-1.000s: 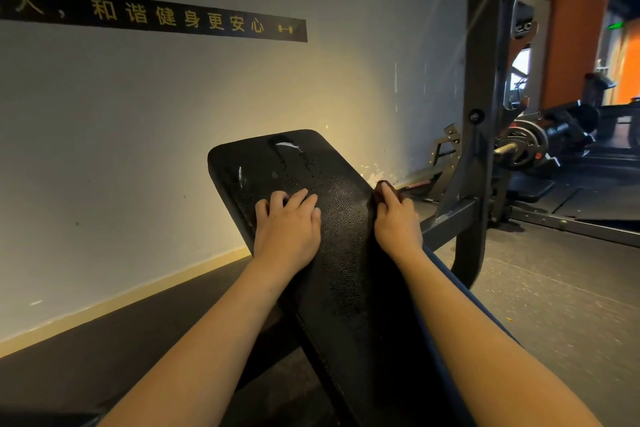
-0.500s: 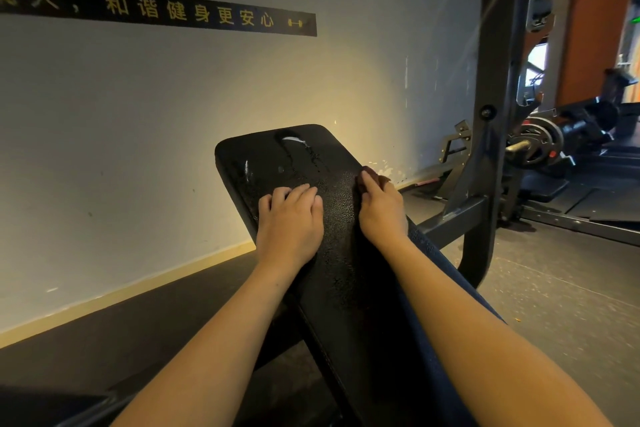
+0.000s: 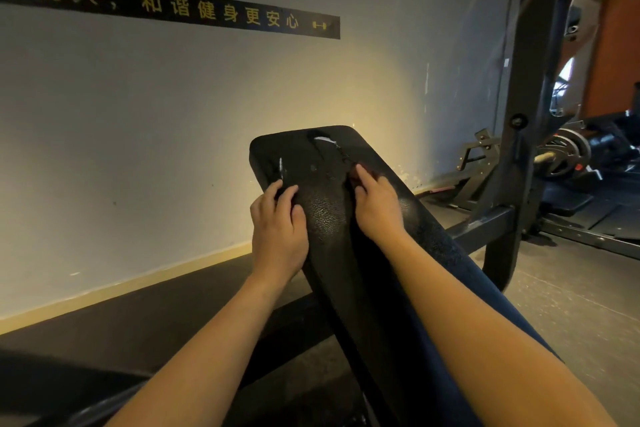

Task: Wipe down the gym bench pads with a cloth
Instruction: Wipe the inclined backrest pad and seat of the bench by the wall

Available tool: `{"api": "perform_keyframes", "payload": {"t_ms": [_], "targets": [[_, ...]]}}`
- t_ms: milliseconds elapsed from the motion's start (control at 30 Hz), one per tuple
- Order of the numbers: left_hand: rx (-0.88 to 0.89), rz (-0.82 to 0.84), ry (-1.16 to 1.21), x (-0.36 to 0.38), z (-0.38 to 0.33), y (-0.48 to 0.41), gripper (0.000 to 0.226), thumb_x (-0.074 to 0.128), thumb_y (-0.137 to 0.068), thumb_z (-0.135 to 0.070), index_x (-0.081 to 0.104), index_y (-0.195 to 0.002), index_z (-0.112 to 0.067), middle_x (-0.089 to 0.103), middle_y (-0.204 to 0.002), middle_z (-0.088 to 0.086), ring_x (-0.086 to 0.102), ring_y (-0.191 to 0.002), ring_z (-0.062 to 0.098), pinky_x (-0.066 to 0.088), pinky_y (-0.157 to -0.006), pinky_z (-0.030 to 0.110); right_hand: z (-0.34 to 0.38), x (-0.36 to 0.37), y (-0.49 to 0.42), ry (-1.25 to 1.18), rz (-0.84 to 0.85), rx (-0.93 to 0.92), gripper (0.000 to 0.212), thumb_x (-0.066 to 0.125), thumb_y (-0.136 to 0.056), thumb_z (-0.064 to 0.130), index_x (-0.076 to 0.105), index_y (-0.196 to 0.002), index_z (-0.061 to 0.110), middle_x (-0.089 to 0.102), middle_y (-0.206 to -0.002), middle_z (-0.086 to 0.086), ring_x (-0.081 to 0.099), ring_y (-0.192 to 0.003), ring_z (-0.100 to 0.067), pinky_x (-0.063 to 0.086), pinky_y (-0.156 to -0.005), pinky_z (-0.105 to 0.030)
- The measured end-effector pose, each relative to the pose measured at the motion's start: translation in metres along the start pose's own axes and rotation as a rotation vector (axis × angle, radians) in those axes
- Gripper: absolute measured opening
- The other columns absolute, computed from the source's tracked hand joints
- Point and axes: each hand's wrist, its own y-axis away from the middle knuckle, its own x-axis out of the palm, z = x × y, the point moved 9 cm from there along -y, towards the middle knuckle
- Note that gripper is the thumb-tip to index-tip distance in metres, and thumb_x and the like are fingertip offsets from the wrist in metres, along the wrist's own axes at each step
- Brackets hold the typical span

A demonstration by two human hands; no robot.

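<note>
On the sloping black pebbled-vinyl bench pad (image 3: 332, 218), near its upper end, rests both bare hands. Sets the left hand (image 3: 278, 229) at the pad's left edge, fingers bent, tips on the top face, palm overhanging the side. Thumb hidden, so cannot tell whether clamped round the edge or merely lying there. Presses the right hand (image 3: 377, 204) down right of the pad's middle, forefinger stretched up the slope, other fingers curled over a small dark reddish cloth (image 3: 352, 179). Pins the cloth against the surface, only a sliver of it showing beside the fingertips. Hands apart, with a strip of bare pad between.

Above the fingers, toward the rounded top end, shiny wet-looking patches (image 3: 323, 141). Behind the pad, a grey painted wall (image 3: 173, 114) with a long black strip of gold Chinese characters (image 3: 173, 7) and a pale skirting board (image 3: 138, 279) along the dark floor (image 3: 104, 322). To the right, a dark steel rack upright (image 3: 526, 97), joined to a crossbar just behind the pad. Past the upright, a black weight plate on a bar (image 3: 564, 152).
</note>
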Motion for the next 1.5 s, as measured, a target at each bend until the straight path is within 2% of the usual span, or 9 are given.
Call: {"api": "perform_keyframes", "payload": {"t_ms": [200, 500, 733, 833, 967, 1100, 1267, 1400, 1500], "targets": [[-0.023, -0.103, 0.159, -0.011, 0.021, -0.045, 0.049, 0.044, -0.104, -0.021, 0.037, -0.152, -0.020, 0.027, -0.158, -0.002, 0.023, -0.139, 0.015, 0.029, -0.109, 0.027, 0.094, 0.048, -0.009, -0.095, 0.114, -0.322, 0.045, 0.048, -0.105, 0.025, 0.046, -0.149, 0.032, 0.051, -0.146, -0.003, 0.049, -0.130, -0.021, 0.044, -0.108, -0.039], [-0.189, 0.170, 0.259, -0.001, 0.038, -0.046, 0.067, 0.049, -0.105, -0.025, 0.011, -0.161, -0.022, 0.011, -0.166, -0.005, 0.007, -0.149, 0.008, 0.012, -0.116, 0.026, 0.097, 0.054, -0.021, -0.070, 0.116, -0.136, 0.046, 0.051, -0.103, 0.026, 0.047, -0.147, 0.034, 0.050, -0.140, 0.003, 0.046, -0.129, -0.013, 0.045, -0.107, -0.033], [-0.322, 0.429, 0.256, -0.020, 0.032, -0.059, 0.076, 0.057, -0.101, -0.014, 0.013, -0.161, -0.025, 0.009, -0.163, -0.011, 0.011, -0.151, 0.008, 0.019, -0.122, 0.033, 0.115, 0.042, -0.004, -0.133, 0.231, -0.032, 0.045, 0.055, -0.099, 0.018, 0.054, -0.142, 0.031, 0.051, -0.139, 0.003, 0.042, -0.133, -0.012, 0.044, -0.110, -0.037], [-0.463, 0.449, 0.367, -0.028, 0.036, -0.071, 0.065, 0.051, -0.104, -0.015, 0.021, -0.160, -0.028, 0.018, -0.158, -0.019, 0.026, -0.147, 0.005, 0.031, -0.120, 0.032, 0.131, 0.048, -0.059, -0.190, 0.247, 0.060, 0.048, 0.053, -0.102, 0.016, 0.047, -0.147, 0.030, 0.046, -0.140, 0.001, 0.039, -0.135, -0.014, 0.038, -0.115, -0.035], [-0.596, 0.452, 0.430, -0.036, 0.035, -0.075, 0.052, 0.041, -0.108, -0.019, 0.029, -0.158, -0.028, 0.025, -0.159, -0.015, 0.030, -0.140, -0.008, 0.028, -0.112, 0.010, 0.138, 0.072, -0.053, -0.176, 0.342, 0.090, 0.048, 0.051, -0.103, 0.020, 0.045, -0.147, 0.037, 0.035, -0.154, 0.002, 0.026, -0.147, -0.014, 0.031, -0.120, -0.039], [-0.682, 0.471, 0.442, -0.038, 0.031, -0.067, 0.048, 0.037, -0.110, -0.024, 0.031, -0.158, -0.025, 0.028, -0.162, -0.013, 0.027, -0.141, -0.010, 0.024, -0.101, -0.004, 0.132, 0.056, 0.006, -0.038, 0.374, -0.018, 0.051, 0.058, -0.099, 0.020, 0.048, -0.145, 0.038, 0.042, -0.149, 0.001, 0.033, -0.141, -0.017, 0.045, -0.108, -0.035], [-0.758, 0.519, 0.476, -0.043, 0.024, -0.070, 0.049, 0.036, -0.110, -0.030, 0.030, -0.158, -0.030, 0.028, -0.163, -0.013, 0.027, -0.142, -0.007, 0.024, -0.099, 0.003, 0.136, 0.036, -0.002, -0.062, 0.373, 0.082, 0.047, 0.060, -0.097, 0.016, 0.054, -0.141, 0.030, 0.052, -0.137, 0.001, 0.041, -0.129, -0.010, 0.046, -0.107, -0.036], [-0.790, 0.529, 0.466, -0.048, 0.035, -0.080, 0.046, 0.037, -0.109, -0.034, 0.033, -0.155, -0.035, 0.037, -0.155, -0.018, 0.037, -0.130, -0.012, 0.028, -0.098, 0.008, 0.143, 0.047, -0.063, -0.161, 0.340, 0.216, 0.048, 0.053, -0.102, 0.020, 0.045, -0.146, 0.036, 0.035, -0.150, 0.004, 0.030, -0.136, -0.002, 0.031, -0.114, -0.029], [-0.797, 0.534, 0.486, -0.048, 0.040, -0.082, 0.046, 0.037, -0.109, -0.035, 0.034, -0.155, -0.035, 0.038, -0.153, -0.018, 0.041, -0.131, -0.010, 0.032, -0.104, 0.015, 0.146, 0.070, -0.062, -0.150, 0.402, 0.235, 0.048, 0.051, -0.102, 0.023, 0.045, -0.147, 0.038, 0.034, -0.151, 0.004, 0.029, -0.135, 0.005, 0.037, -0.114, -0.037]]}}
